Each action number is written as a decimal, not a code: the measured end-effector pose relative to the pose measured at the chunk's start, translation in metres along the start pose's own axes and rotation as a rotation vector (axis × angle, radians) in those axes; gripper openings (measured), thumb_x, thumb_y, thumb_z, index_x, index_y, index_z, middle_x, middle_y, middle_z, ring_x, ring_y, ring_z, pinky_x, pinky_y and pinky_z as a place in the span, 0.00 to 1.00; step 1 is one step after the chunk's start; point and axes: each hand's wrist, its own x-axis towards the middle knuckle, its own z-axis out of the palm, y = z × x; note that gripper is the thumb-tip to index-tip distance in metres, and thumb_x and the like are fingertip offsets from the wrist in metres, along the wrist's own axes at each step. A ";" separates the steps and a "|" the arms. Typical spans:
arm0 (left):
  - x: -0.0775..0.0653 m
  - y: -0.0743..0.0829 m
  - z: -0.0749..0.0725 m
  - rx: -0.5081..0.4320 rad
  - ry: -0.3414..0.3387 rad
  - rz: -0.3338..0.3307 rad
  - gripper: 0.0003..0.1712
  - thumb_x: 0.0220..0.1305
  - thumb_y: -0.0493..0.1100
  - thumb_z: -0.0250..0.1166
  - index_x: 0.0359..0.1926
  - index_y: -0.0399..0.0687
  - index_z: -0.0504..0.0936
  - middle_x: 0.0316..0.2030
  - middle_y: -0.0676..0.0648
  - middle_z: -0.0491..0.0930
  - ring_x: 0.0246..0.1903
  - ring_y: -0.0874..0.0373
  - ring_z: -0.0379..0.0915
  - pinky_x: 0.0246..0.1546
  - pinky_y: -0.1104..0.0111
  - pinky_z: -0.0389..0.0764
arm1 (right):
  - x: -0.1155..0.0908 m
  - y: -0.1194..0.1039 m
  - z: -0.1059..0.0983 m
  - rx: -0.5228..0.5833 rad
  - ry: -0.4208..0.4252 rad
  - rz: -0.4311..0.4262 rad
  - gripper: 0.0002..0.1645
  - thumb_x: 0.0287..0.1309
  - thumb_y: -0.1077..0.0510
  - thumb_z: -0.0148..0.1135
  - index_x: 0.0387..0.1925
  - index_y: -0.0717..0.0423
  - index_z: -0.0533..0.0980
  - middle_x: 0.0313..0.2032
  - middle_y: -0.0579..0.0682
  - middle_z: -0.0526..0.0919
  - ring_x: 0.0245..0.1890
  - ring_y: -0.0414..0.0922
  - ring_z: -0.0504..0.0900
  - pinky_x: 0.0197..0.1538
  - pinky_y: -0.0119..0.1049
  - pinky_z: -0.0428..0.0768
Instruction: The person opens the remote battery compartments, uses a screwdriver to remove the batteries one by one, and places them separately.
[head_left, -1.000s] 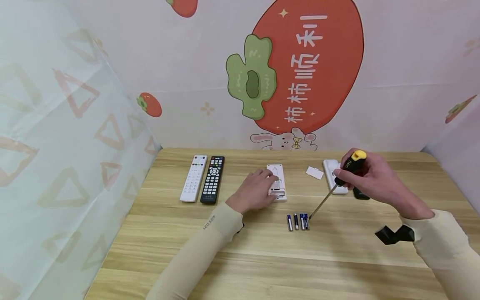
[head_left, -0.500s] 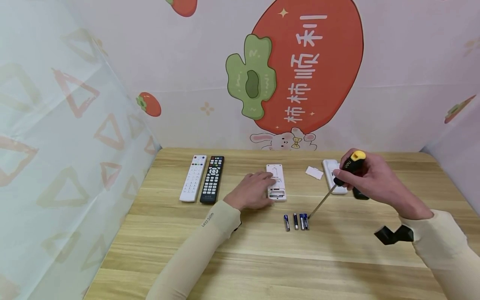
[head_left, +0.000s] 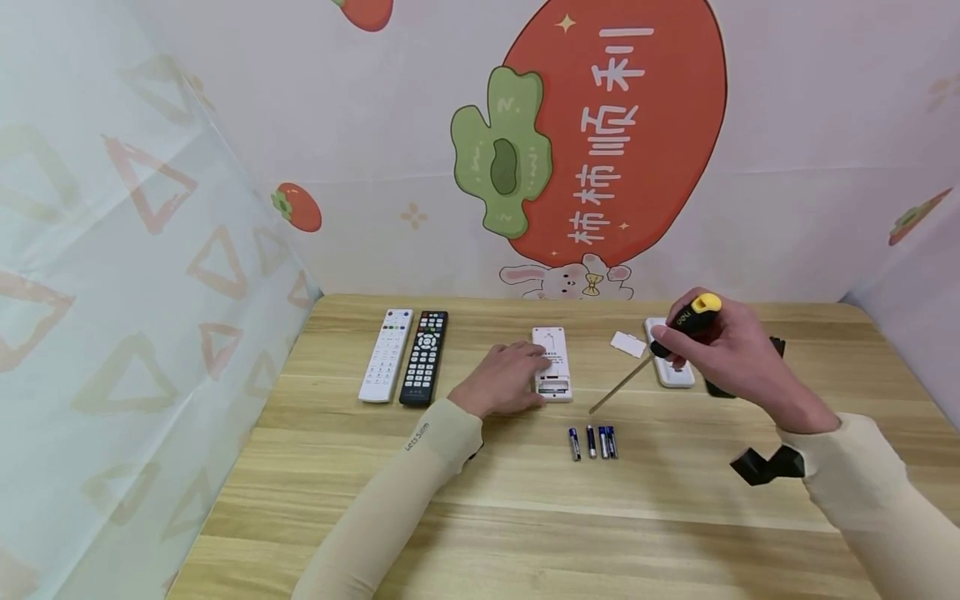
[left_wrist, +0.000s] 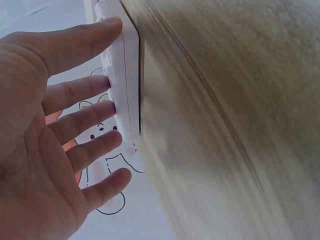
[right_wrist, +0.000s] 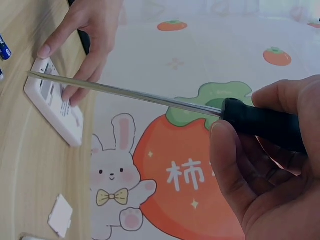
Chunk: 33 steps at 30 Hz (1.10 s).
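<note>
A white remote control (head_left: 557,343) lies face down mid-table, its battery compartment (head_left: 553,387) uncovered at the near end. My left hand (head_left: 506,379) rests on its left side; in the left wrist view the thumb (left_wrist: 95,37) and extended fingers (left_wrist: 82,92) touch the remote. My right hand (head_left: 735,346) grips the black-and-yellow handle of a screwdriver (head_left: 678,327). Its shaft (right_wrist: 125,92) slopes down to the left, and the tip sits between the remote and several small batteries (head_left: 575,444) lined up on the table. In the right wrist view the tip overlaps the remote's compartment end.
A small white battery cover (head_left: 628,344) lies right of the remote. Another white remote (head_left: 678,374) and a dark object (head_left: 718,389) are partly hidden behind my right hand. A white remote (head_left: 386,354) and a black remote (head_left: 425,358) lie at the left. A printed backdrop (head_left: 405,250) stands behind.
The screwdriver tip has moved left and away from me, from beside the rightmost battery toward the remote. The left hand drew slightly left, and the leftmost battery shifted a little left earlier.
</note>
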 end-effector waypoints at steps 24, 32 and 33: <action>-0.002 0.001 -0.004 0.009 -0.011 0.003 0.37 0.63 0.59 0.71 0.70 0.55 0.75 0.73 0.51 0.66 0.73 0.52 0.57 0.71 0.50 0.61 | 0.018 -0.001 0.032 0.053 0.097 -0.064 0.10 0.62 0.66 0.69 0.41 0.64 0.75 0.30 0.53 0.82 0.23 0.44 0.84 0.31 0.28 0.82; 0.000 -0.004 -0.003 -0.025 0.019 0.006 0.37 0.60 0.60 0.74 0.68 0.57 0.77 0.71 0.53 0.69 0.73 0.52 0.58 0.71 0.50 0.62 | 0.021 -0.001 0.041 0.033 0.071 -0.017 0.12 0.65 0.61 0.68 0.43 0.62 0.74 0.34 0.55 0.83 0.26 0.46 0.85 0.32 0.30 0.83; 0.000 -0.004 -0.002 -0.029 0.023 0.008 0.37 0.60 0.60 0.74 0.68 0.57 0.77 0.70 0.53 0.69 0.73 0.53 0.57 0.71 0.50 0.62 | 0.021 -0.001 0.042 0.025 0.068 -0.013 0.12 0.65 0.61 0.68 0.43 0.62 0.74 0.34 0.55 0.83 0.26 0.46 0.85 0.32 0.30 0.83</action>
